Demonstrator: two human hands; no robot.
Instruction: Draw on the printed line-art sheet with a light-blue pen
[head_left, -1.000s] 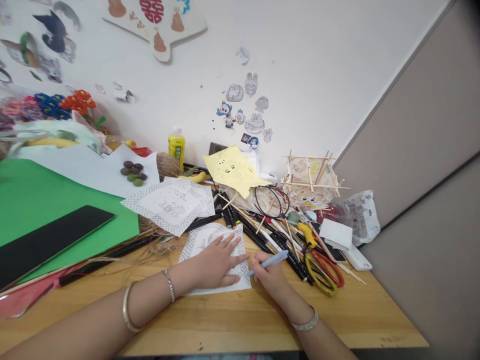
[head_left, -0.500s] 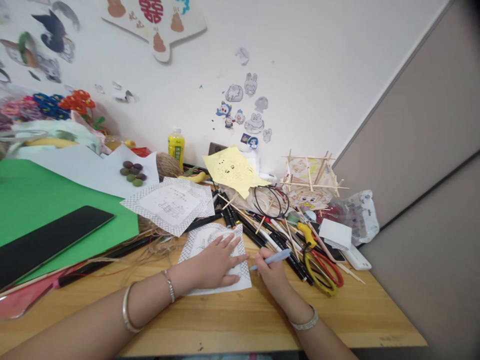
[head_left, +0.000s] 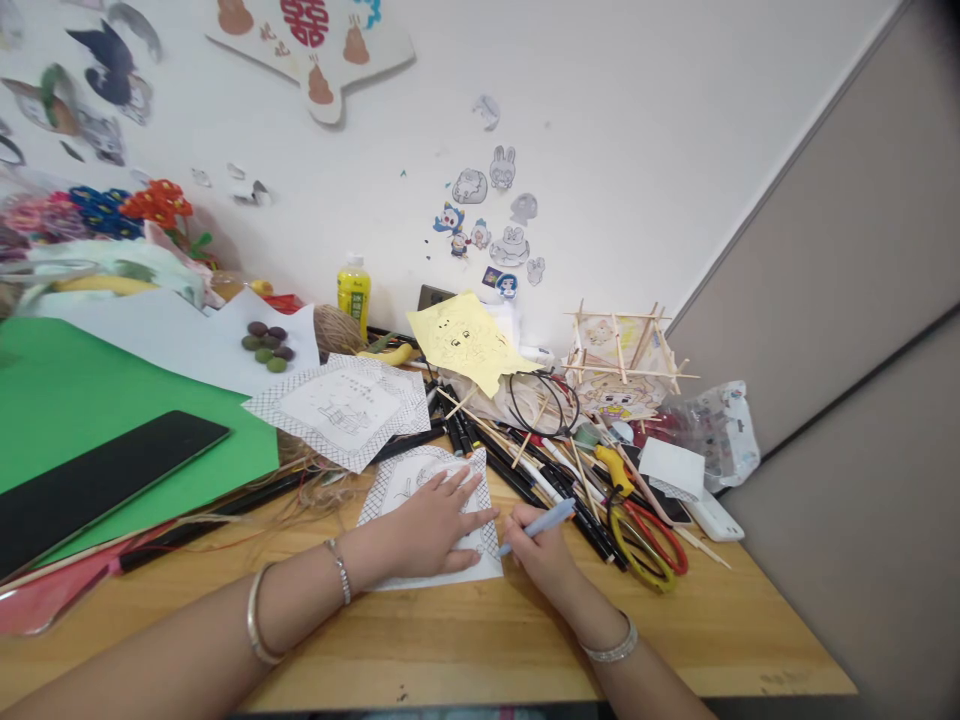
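My left hand (head_left: 433, 524) lies flat with fingers spread on a small white paper sheet (head_left: 401, 478) that has a patterned border and a line drawing. My right hand (head_left: 545, 552) is closed round a light blue pen (head_left: 541, 522), whose tip touches the sheet's right edge. Both rest on the wooden table (head_left: 480, 640). Bracelets sit on both wrists.
A pile of black markers and wooden sticks (head_left: 517, 455) lies behind my right hand, with red and yellow scissors (head_left: 646, 540) to the right. More printed sheets (head_left: 341, 405), green card (head_left: 90, 400), a black tablet (head_left: 97, 480), a yellow bottle (head_left: 353, 288) and a stick frame (head_left: 622, 365) stand farther back.
My right hand has shifted the pen slightly, its tip back at the sheet's right edge. My left hand has stayed flat on the paper.
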